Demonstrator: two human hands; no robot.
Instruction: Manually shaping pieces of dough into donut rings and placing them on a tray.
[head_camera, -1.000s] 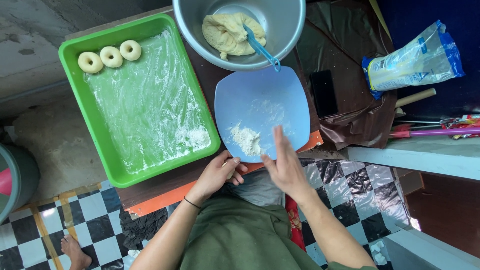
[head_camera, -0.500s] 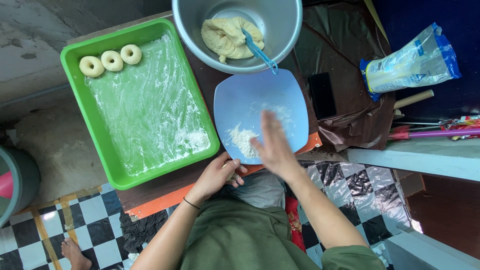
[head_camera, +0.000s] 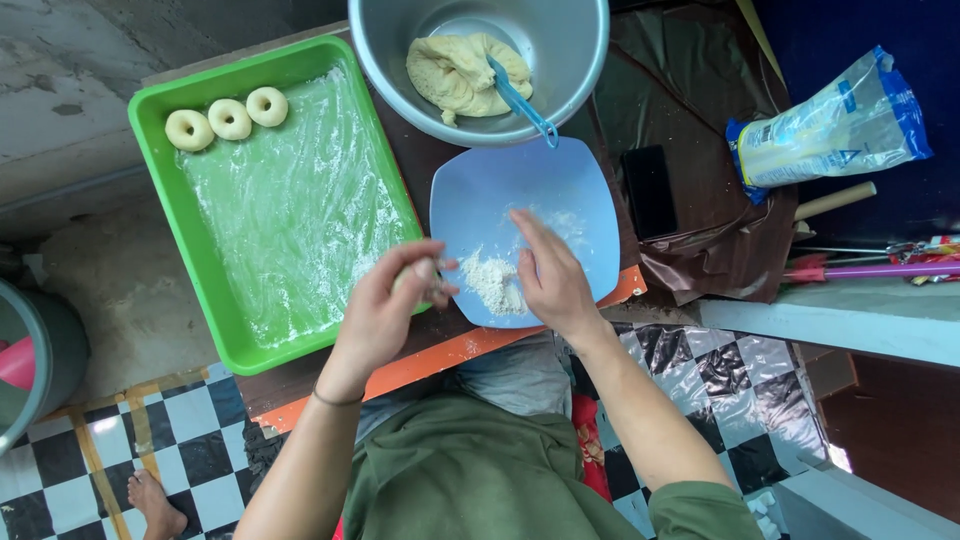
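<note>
My left hand hovers over the near right corner of the green tray, its floured fingertips pinched on a small pale piece of dough, mostly hidden. My right hand lies flat on the blue plate, its fingers beside a pile of flour and holding nothing. Beyond the plate a metal bowl holds a lump of dough and a blue spoon. Three dough rings sit in the tray's far left corner.
The tray is lined with floured plastic film. A dark phone and a brown plastic sheet lie right of the plate, with a flour bag and a wooden handle further right. A bucket stands on the floor at left.
My left hand rose from the table's near edge to the tray corner with its fingers pinched. My right hand slid from the plate's near rim onto the flour.
</note>
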